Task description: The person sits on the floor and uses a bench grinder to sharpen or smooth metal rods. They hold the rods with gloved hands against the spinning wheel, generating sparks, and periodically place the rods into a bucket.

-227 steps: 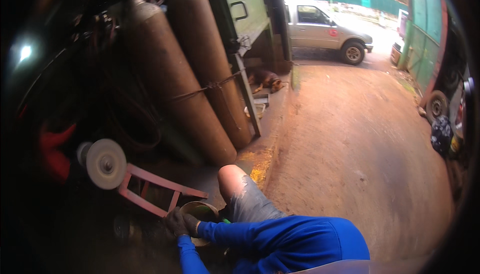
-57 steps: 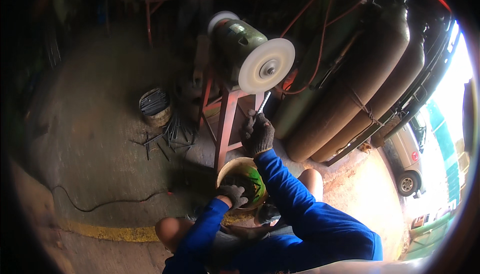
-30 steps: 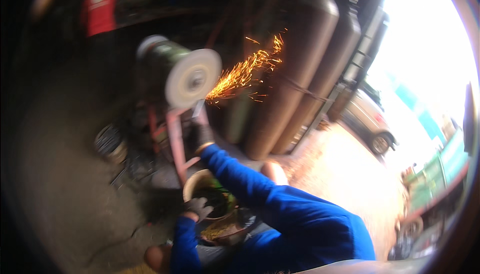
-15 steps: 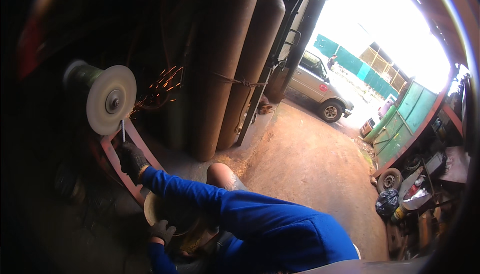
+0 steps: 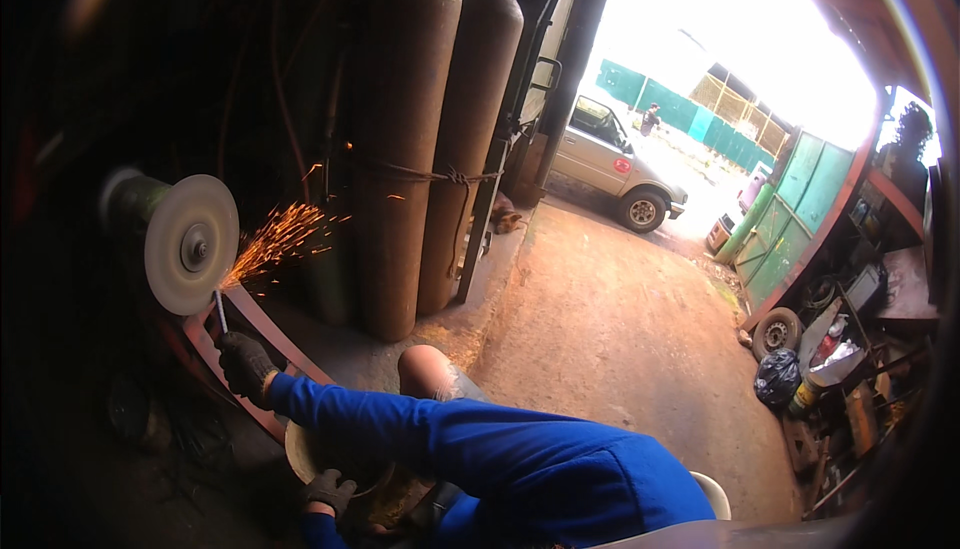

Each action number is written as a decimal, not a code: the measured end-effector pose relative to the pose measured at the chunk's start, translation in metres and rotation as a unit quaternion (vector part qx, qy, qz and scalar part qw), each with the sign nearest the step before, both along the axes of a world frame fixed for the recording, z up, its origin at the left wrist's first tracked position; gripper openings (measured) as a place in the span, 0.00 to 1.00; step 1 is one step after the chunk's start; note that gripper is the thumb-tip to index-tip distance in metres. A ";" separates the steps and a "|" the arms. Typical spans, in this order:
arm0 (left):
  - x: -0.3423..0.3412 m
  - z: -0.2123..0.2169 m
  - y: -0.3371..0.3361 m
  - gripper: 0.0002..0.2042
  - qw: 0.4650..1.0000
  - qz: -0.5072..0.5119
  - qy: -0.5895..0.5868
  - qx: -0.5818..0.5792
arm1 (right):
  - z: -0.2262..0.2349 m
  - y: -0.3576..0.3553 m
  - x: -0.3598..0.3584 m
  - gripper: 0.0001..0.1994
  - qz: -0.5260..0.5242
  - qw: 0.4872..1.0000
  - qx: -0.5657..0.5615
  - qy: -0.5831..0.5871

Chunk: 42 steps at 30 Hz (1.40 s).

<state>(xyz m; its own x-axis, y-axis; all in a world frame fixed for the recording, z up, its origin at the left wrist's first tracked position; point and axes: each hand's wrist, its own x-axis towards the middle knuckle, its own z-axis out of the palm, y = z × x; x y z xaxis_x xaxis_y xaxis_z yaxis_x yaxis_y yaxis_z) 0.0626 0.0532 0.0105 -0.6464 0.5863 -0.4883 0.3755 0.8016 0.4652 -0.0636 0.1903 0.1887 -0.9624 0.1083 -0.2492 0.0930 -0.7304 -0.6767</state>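
Note:
A large pale grinding wheel (image 5: 172,261) blurs with spin on a greenish bench grinder (image 5: 150,201) at the left. My gloved right hand (image 5: 247,364) is closed around a thin, light metal rod (image 5: 221,311). The rod's upper end meets the wheel's lower edge, where orange sparks (image 5: 280,239) spray to the right. Lower down, my gloved left hand (image 5: 331,490) is at the near rim of a round, pale bucket (image 5: 298,452), its fingers curled over the edge. The bucket's dark inside is hard to make out.
Red metal framing (image 5: 270,321) supports the grinder. Two tall gas cylinders (image 5: 405,149) stand tied behind it. An animal (image 5: 506,219) lies by the doorway. A pickup (image 5: 610,164) and a person (image 5: 651,117) are outside. A tyre (image 5: 777,334) and scrap line the right side.
The spark stream has grown denser and longer. My view has shifted, so everything sits further left. My right hand still has the rod against the wheel; my left hand remains at the bucket.

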 end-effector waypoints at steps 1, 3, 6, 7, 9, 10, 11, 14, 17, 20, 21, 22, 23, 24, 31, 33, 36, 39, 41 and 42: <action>0.001 0.004 0.005 0.27 1.000 -0.004 0.001 -0.002 | -0.005 0.003 -0.001 0.07 0.001 1.000 -0.014 -0.004; 0.003 0.016 0.021 0.27 1.000 -0.017 0.007 0.006 | -0.023 0.023 -0.006 0.09 -0.030 0.981 0.188 0.032; -0.001 0.010 0.001 0.27 1.000 -0.004 0.010 0.027 | -0.026 0.003 -0.009 0.11 -0.018 0.994 0.111 0.012; 0.000 -0.002 -0.017 0.28 0.999 0.008 0.009 0.032 | -0.027 -0.017 -0.007 0.12 -0.001 1.000 0.020 -0.013; -0.031 -0.107 -0.046 0.29 0.988 -0.096 0.066 0.103 | -0.034 -0.026 -0.020 0.15 0.022 0.996 -0.071 0.058; -0.018 -0.074 -0.024 0.29 0.991 -0.063 0.052 0.109 | -0.052 -0.004 -0.020 0.15 0.031 0.997 -0.064 0.033; 0.001 -0.027 -0.014 0.29 0.994 -0.006 0.045 0.100 | -0.059 -0.004 -0.016 0.15 0.046 0.995 -0.080 0.047; -0.001 -0.007 -0.006 0.28 0.998 -0.013 0.028 0.051 | -0.081 0.004 -0.033 0.10 0.064 0.993 -0.049 0.091; -0.014 0.008 0.020 0.27 0.998 -0.049 0.041 0.005 | -0.106 0.047 -0.059 0.09 0.000 0.927 0.288 0.242; 0.014 0.019 -0.026 0.27 0.999 0.023 -0.006 -0.048 | -0.034 -0.027 0.013 0.13 -0.118 0.650 0.720 0.213; 0.011 0.021 -0.021 0.27 0.999 0.012 -0.001 -0.042 | -0.029 -0.021 0.011 0.13 -0.135 0.649 0.721 0.204; 0.008 0.021 -0.015 0.27 0.999 0.000 0.004 -0.038 | -0.026 -0.015 0.008 0.13 -0.152 0.648 0.721 0.194; 0.006 0.021 -0.012 0.27 0.999 -0.012 0.008 -0.034 | -0.024 -0.010 0.008 0.13 -0.167 0.647 0.721 0.182; 0.004 0.021 -0.009 0.27 0.999 -0.010 0.010 -0.033 | -0.018 -0.008 0.012 0.11 -0.182 0.641 0.717 0.205; 0.002 0.028 -0.003 0.27 0.999 -0.013 0.031 -0.015 | -0.026 -0.008 -0.015 0.11 -0.152 0.805 0.507 0.266; 0.001 0.030 -0.004 0.27 0.999 -0.016 0.029 -0.018 | -0.029 -0.007 -0.022 0.10 -0.130 0.809 0.498 0.285; 0.000 0.032 -0.005 0.28 0.999 -0.020 0.025 -0.033 | -0.023 -0.008 -0.021 0.09 -0.092 0.834 0.463 0.284; 0.004 0.032 -0.011 0.28 0.999 -0.009 0.027 -0.032 | 0.011 -0.023 0.009 0.08 -0.107 0.770 0.578 0.246; 0.004 0.038 -0.008 0.27 0.999 -0.008 0.035 -0.024 | 0.002 -0.013 0.000 0.08 -0.161 0.685 0.667 0.246; 0.005 0.038 -0.007 0.27 0.999 -0.009 0.037 -0.024 | 0.003 -0.014 -0.001 0.08 -0.190 0.636 0.704 0.254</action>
